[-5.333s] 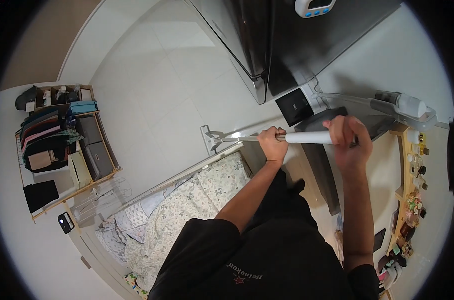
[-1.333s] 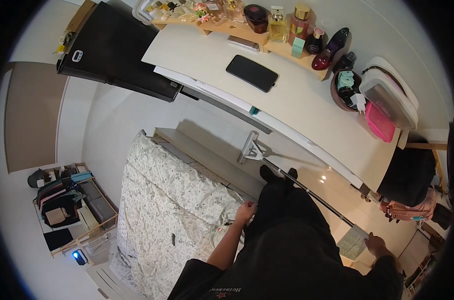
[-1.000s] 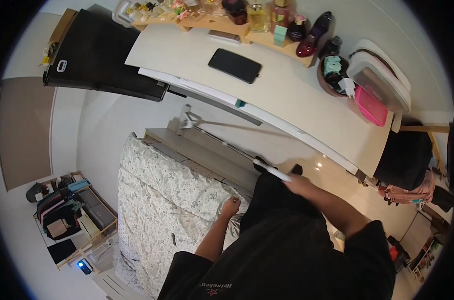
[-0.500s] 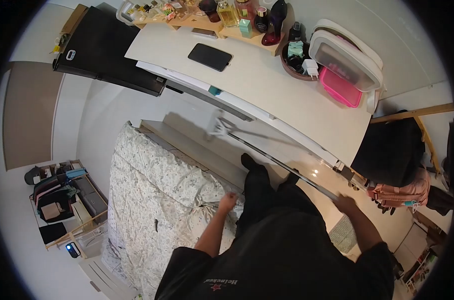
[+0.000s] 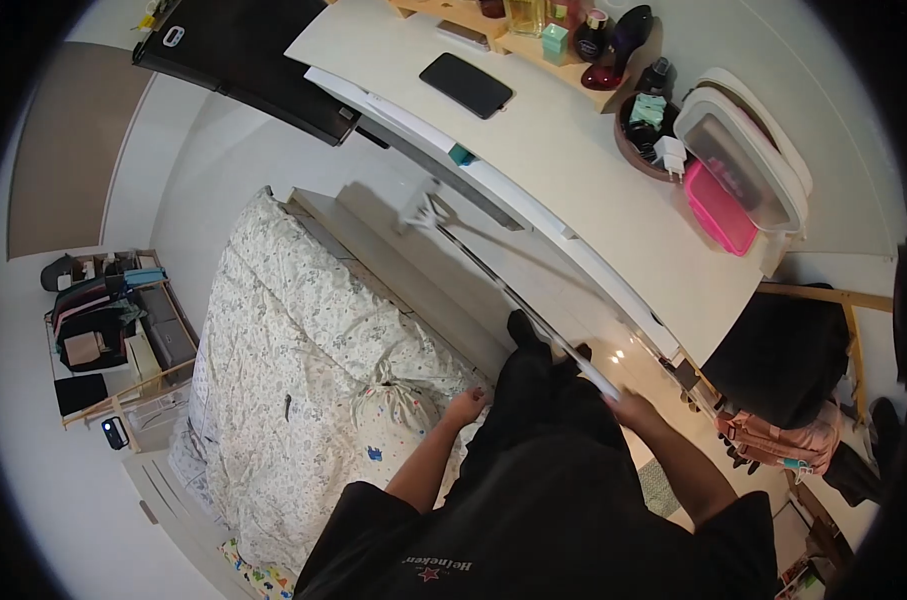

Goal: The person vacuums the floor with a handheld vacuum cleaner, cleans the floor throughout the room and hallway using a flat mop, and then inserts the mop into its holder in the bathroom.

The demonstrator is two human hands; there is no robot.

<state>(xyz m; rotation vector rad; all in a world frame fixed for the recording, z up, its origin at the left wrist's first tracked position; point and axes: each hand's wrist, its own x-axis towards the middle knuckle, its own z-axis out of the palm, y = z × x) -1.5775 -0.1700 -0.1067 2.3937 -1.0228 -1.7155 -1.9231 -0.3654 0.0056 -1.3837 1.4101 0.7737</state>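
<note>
My right hand (image 5: 627, 408) is wrapped round the upper end of a long pole, the handle of a flat mop (image 5: 518, 300). Its pale, slightly blurred head (image 5: 423, 208) is on the light floor, between the bed base and the desk. My left hand (image 5: 463, 407) hangs beside the bed edge, fingers loosely curled, with nothing visible in it. Just left of that hand, a tied patterned fabric bundle (image 5: 398, 415) lies on the floral bedspread (image 5: 263, 320).
The white desk (image 5: 573, 140) runs along the right, bearing a phone (image 5: 466, 85), a round basket (image 5: 638, 150) and plastic boxes (image 5: 743, 160). A black fridge (image 5: 243, 60) stands beyond it. A pink bag (image 5: 783, 435) hangs near a black-covered chair (image 5: 783, 325).
My right hand has moved inward, closer to my body, with the mop handle. The mop head has shifted slightly away from me. My view has turned and moved somewhat.
</note>
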